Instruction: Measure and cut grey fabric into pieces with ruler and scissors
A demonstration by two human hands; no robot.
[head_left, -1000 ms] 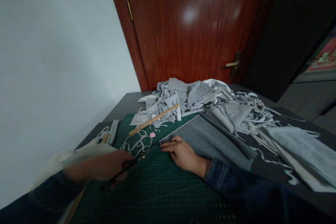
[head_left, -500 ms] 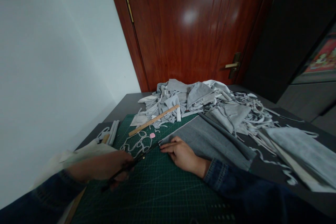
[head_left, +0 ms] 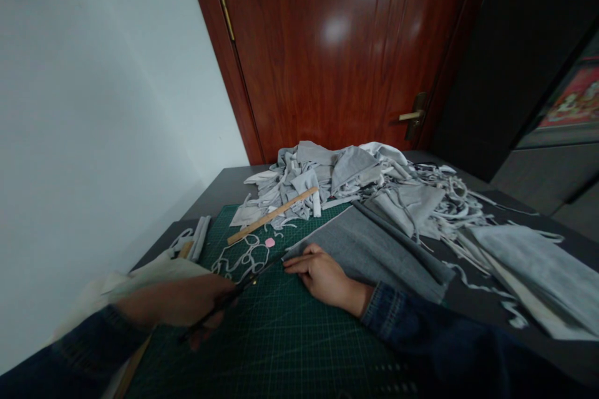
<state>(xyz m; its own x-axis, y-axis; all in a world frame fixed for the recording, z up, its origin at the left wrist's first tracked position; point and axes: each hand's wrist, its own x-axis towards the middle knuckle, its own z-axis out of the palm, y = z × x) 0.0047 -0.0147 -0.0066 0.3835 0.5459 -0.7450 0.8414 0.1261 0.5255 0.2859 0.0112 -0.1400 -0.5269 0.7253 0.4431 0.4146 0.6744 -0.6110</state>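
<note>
Two bare hands are being held low over a green cutting mat on a dark bench. The left hand is being closed firmly around a pair of long black scissors, which are being pointed across the mat toward a wide piece of gray fabric. That fabric is being kept on the far right part of the mat by the right hand, which is being laid open and flat at its near edge. Much cutting is judged to be finished, as a large heap of gray offcuts is being left at the far end of the bench, with a wooden ruler lying across its front edge. Thin white strips are being left tangled on the mat, and pale gray pieces are being left stacked at the right. The piece under the right hand appears to be still uncut, though no marked line can be made out. Whether the blades are being held open or shut cannot be told, and the scissor handles are being hidden by the left hand.
</note>
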